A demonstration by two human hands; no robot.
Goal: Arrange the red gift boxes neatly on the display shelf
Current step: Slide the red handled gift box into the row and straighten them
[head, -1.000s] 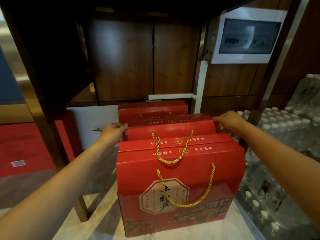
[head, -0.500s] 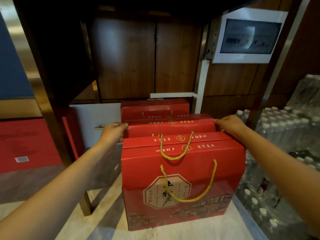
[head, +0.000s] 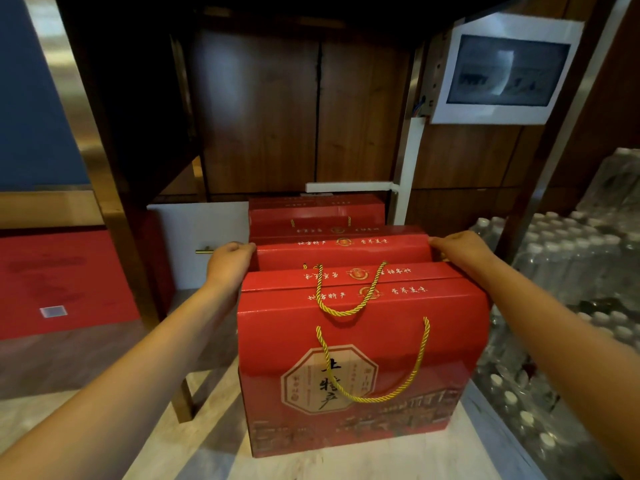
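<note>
We see three red cardboard gift boxes standing upright in a row that runs from near to far on the pale marble floor (head: 346,465), beneath a dark wooden shelf frame (head: 114,216). The near box (head: 360,368) faces us, showing an octagonal label, with twisted gold rope handles (head: 374,358) hanging over its front and top. The middle box (head: 343,252) stands directly behind it, apparently touching. The far box (head: 317,211) stands behind the middle one, close to the dark wood back panel (head: 294,109).

Our left hand (head: 228,263) is at the left top edge of the middle box, fingers curled around that edge. Our right hand (head: 462,247) is at the right top edge of the same box, fingers bent over the corner. Both hands grip the middle box.

To the right, shrink-wrapped packs of clear plastic water bottles (head: 561,271) are stacked just beside the boxes. A white-framed wall panel (head: 505,69) hangs at far right.
</note>
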